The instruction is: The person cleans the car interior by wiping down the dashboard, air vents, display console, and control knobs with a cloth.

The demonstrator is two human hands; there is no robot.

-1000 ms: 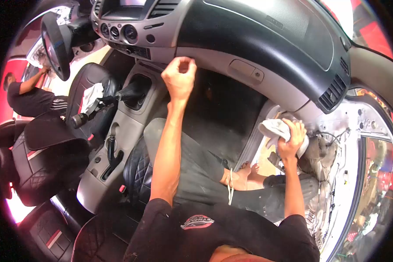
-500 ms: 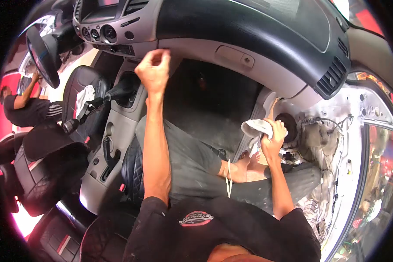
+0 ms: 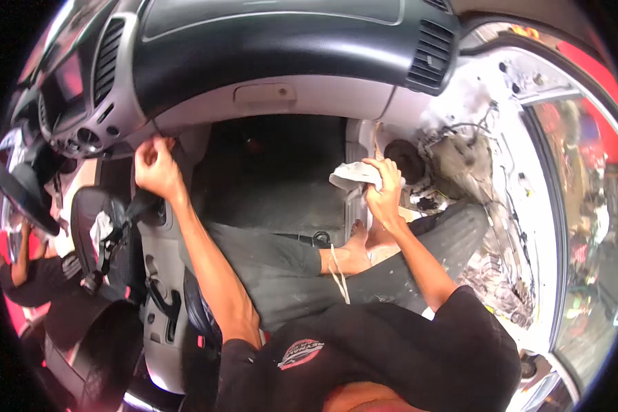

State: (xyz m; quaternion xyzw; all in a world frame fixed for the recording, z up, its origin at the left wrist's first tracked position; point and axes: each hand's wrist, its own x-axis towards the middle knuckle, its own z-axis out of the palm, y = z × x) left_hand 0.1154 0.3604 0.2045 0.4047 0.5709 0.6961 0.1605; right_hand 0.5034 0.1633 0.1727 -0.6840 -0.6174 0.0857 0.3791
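Note:
My left hand (image 3: pixel 158 168) is closed, thumb and fingers together, by the lower edge of the grey dashboard panel (image 3: pixel 216 103) near the centre console. Whether anything small is between those fingertips is hidden. Wrapped in my right hand (image 3: pixel 383 189) is a crumpled white cloth (image 3: pixel 353 176), held above my bent leg on the door side. Below the black dashboard top (image 3: pixel 268 51) is the closed glove box, with its latch (image 3: pixel 264 96).
The stripped door (image 3: pixel 505 226) stands to the right, with bare metal, wiring and a round black speaker (image 3: pixel 404 161). At left are the handbrake (image 3: pixel 161 299), the gear lever and the steering wheel (image 3: pixel 27 199). Another person (image 3: pixel 38 275) is beyond the driver's side.
My view has turned to the right, so the dashboard and console appear farther left. My left hand stays closed near the panel edge, and my right hand keeps the cloth.

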